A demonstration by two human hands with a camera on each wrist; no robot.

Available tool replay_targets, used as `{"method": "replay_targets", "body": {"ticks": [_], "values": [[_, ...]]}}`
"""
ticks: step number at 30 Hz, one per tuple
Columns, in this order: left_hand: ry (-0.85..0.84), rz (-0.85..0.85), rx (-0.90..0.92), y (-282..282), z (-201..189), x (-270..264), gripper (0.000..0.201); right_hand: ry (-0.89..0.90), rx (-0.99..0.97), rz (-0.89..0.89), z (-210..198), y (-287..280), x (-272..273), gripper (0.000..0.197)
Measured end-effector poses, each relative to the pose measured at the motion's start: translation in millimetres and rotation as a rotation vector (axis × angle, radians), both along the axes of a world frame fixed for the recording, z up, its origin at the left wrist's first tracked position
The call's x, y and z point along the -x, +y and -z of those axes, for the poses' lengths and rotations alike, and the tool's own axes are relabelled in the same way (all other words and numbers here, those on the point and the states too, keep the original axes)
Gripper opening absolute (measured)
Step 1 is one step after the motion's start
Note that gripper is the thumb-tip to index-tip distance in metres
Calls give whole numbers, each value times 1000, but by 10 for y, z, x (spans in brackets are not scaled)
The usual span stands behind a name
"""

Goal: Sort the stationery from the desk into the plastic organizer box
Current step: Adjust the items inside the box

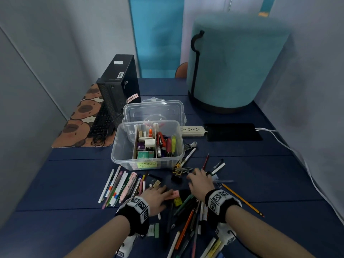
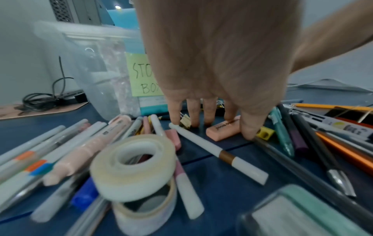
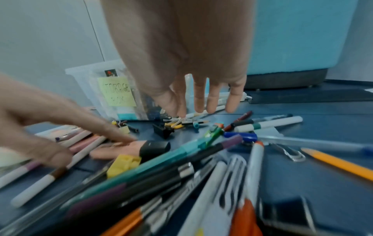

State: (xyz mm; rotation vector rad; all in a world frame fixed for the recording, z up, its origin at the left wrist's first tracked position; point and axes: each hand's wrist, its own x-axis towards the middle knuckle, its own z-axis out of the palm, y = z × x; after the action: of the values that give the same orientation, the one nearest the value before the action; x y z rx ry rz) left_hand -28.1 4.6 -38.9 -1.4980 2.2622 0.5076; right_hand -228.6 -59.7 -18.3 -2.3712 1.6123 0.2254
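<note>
The clear box (image 1: 148,146) stands open on the blue worktop (image 1: 242,164), its lime note (image 2: 141,75) reading "STORAGE BOX"; glue, erasers and markers already sit in its compartments. In front lie loose pens (image 1: 119,185), a tape roll (image 2: 133,166) and a yellow sharpener (image 3: 124,164). The left hand (image 1: 155,197) spreads straight fingers (image 2: 174,111) down onto a pink eraser (image 2: 224,129) whose print is too blurred to read. The right hand (image 1: 200,181) hovers over binder clips (image 3: 163,130), fingers (image 3: 199,95) straight, holding nothing.
</note>
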Motion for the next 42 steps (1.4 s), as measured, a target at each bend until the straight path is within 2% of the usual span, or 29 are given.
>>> {"method": "replay_targets", "body": {"ticks": [5, 11, 14, 17, 19, 21, 24, 26, 29, 34, 38, 42], "values": [[14, 6, 5, 146, 87, -124, 68, -18, -100, -161, 84, -137, -239, 49], [36, 12, 16, 201, 91, -149, 65, 23, -173, -194, 279, 113, -291, 57], [78, 14, 51, 180, 38, -145, 54, -20, -156, -235, 285, 191, -227, 55], [141, -30, 144, 71, -104, -62, 53, -126, -76, -126, 236, 116, -77, 48], [165, -80, 192, -71, -197, 43, 38, -152, -54, -25, 203, 16, 49, 42], [176, -108, 233, -255, -214, 161, 33, -151, -54, 39, 167, -92, 141, 38], [164, -133, 212, -538, -141, 335, 50, -144, -48, 101, 131, -239, 198, 37], [125, -156, 127, -671, -91, 446, 63, -136, -53, 130, 141, -287, 204, 38], [33, -194, 67, -760, -13, 576, 68, -128, -62, 105, 180, -337, 212, 38], [-25, -169, 183, -724, 142, 626, 54, -137, -41, 124, 64, -768, 208, 43], [40, -135, 213, -730, 153, 543, 33, -97, -95, 69, -5, -1262, 107, 68], [82, -239, 133, -813, 46, 484, 39, 45, -169, -25, 2, -1627, -9, 76]]}}
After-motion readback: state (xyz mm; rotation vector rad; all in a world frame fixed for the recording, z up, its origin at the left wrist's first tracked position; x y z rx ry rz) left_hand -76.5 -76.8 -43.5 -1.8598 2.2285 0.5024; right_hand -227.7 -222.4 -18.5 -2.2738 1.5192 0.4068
